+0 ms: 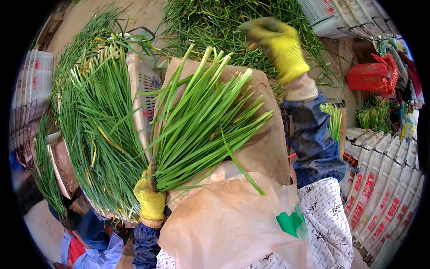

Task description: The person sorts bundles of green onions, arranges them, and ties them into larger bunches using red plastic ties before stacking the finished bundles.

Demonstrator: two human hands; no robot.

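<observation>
My left hand (150, 198), in a yellow work glove with dark fingers, grips a fanned bunch of garlic chives (201, 124) low on the leaves. Their pale cut ends point away from me, over a brown sheet-covered surface (268, 151). My right hand (273, 42), gloved alike, is raised beyond the far right corner of that surface, above a heap of loose green leaves (215, 27). Motion blurs its fingers, so I cannot see whether anything is in them. A cloudy plastic sheet (228, 218) drapes over my lap.
To the left, a white plastic crate (139, 114) holds densely packed chives (100, 134). A person in a dark cap (92, 228) is at the lower left. Stacked white crates (379, 195) stand on the right, below a red box (366, 77). Another crate (326, 16) is at the upper right.
</observation>
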